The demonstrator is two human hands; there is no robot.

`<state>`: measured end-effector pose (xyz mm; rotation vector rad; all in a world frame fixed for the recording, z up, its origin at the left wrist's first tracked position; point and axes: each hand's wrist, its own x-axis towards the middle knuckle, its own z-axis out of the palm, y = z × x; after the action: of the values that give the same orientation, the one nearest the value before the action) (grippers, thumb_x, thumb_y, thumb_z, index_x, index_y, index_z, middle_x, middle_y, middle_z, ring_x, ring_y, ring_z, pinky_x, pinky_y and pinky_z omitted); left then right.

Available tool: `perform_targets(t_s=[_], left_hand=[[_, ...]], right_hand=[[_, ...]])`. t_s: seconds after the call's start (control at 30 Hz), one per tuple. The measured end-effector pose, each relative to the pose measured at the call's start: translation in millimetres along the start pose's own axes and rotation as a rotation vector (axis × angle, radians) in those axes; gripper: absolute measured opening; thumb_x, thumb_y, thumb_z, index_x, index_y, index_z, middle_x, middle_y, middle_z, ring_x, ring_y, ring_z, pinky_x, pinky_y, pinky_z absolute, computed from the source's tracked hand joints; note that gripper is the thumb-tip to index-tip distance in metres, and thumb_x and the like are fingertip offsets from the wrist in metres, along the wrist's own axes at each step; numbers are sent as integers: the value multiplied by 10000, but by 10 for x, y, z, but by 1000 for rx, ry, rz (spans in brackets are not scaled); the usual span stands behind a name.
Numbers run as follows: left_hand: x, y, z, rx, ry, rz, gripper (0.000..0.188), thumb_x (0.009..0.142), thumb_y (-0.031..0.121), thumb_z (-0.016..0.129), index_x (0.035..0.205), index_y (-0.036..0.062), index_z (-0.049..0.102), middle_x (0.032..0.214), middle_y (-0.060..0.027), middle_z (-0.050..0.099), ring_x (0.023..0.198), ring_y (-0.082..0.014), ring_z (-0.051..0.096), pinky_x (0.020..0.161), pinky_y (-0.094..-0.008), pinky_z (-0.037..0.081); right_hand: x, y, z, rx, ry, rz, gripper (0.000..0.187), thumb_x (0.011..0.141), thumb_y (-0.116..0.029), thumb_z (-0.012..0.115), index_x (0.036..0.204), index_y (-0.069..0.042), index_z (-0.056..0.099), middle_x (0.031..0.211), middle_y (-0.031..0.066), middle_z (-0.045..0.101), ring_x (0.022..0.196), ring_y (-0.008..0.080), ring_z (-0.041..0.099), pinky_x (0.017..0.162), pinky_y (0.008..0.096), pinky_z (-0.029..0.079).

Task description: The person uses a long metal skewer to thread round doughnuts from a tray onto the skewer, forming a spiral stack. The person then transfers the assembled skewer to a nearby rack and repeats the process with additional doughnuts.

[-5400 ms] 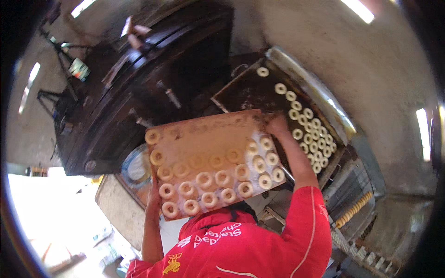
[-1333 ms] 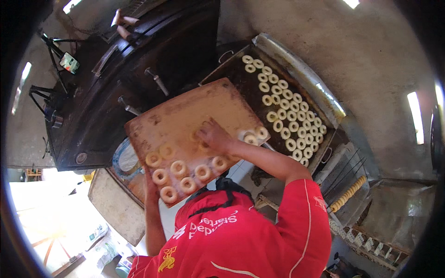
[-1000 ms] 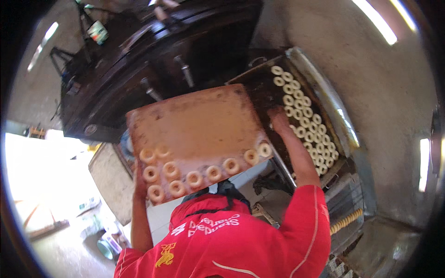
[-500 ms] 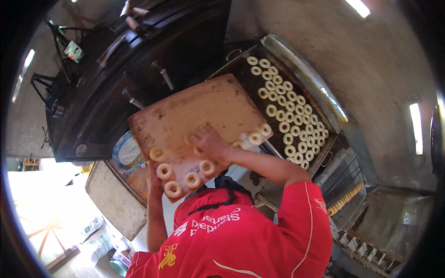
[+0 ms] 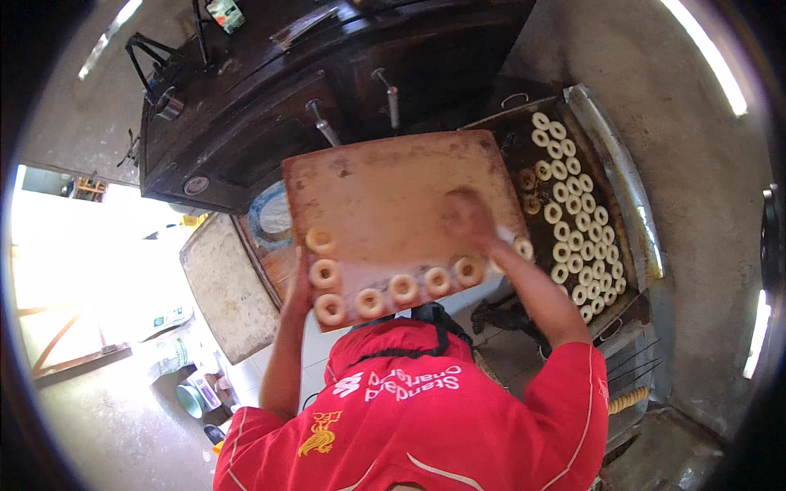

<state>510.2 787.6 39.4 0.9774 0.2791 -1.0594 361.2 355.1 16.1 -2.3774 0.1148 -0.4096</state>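
Observation:
A brown wooden board (image 5: 393, 188) slopes in front of me, its far right corner reaching to a dark pan (image 5: 512, 139). At the board's left edge is my left hand (image 5: 303, 285), gripping it; the fingers underneath are hidden. Several pale dough rings (image 5: 370, 303) line the board's left and near edges, and one dough ring (image 5: 522, 248) is by its right edge. My right hand (image 5: 471, 217) hovers over or touches the right part of the board, smeared by motion. Many dough rings (image 5: 575, 240) crowd the pan, with two browner rings (image 5: 531, 204) on its left side.
A black metal oven (image 5: 246, 123) with two handles (image 5: 393, 106) stands beyond the board. Left of the board are a blue-rimmed basin (image 5: 270, 217) and another pale board (image 5: 229, 286). A row of golden rings (image 5: 629, 399) hangs at the lower right. Plastic bags (image 5: 168, 348) lie at left.
My right hand has moved from the middle of the board toward its right side. Two browner rings now show on the pan's left side. The whole view has shifted.

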Motion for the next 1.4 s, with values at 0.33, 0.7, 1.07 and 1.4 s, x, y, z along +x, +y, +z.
perform_targets(t_s=[0.33, 0.7, 1.07, 1.4], left_hand=[[603, -516, 502, 158, 198, 147, 722, 1072, 703, 393, 1234, 59, 677, 1062, -49, 699, 908, -173, 667, 795, -363, 578], [68, 465, -48, 282, 193, 147, 841, 1049, 688, 460, 1594, 50, 410, 1528, -144, 551, 1350, -320, 581, 1125, -448, 499], [135, 310, -89, 120, 113, 123, 777, 1078, 625, 465, 1571, 26, 429, 1510, -151, 572, 1318, -301, 613, 1101, -443, 524], [-76, 328, -37, 184, 185, 121, 805, 1073, 646, 455, 1600, 39, 404, 1568, -136, 521, 1401, -290, 540, 1156, -450, 466]], right_hand=[[169, -1518, 718, -296, -48, -97, 476, 868, -322, 707, 1279, -90, 645, 1213, 152, 663, 1269, 385, 566, 1222, 670, 242], [-76, 1559, -1049, -888, -244, 106, 387, 890, -135, 649, 1266, -52, 695, 1278, 209, 664, 1286, 395, 564, 1156, 532, 408], [-1110, 603, -1418, -312, -547, -492, 574, 819, -129, 678, 1363, -311, 670, 1496, 159, 531, 1409, 392, 506, 1131, 492, 475], [-824, 1174, -1476, -485, -450, -223, 434, 873, -204, 696, 1299, -124, 698, 1509, 191, 537, 1435, 423, 482, 1139, 519, 464]])
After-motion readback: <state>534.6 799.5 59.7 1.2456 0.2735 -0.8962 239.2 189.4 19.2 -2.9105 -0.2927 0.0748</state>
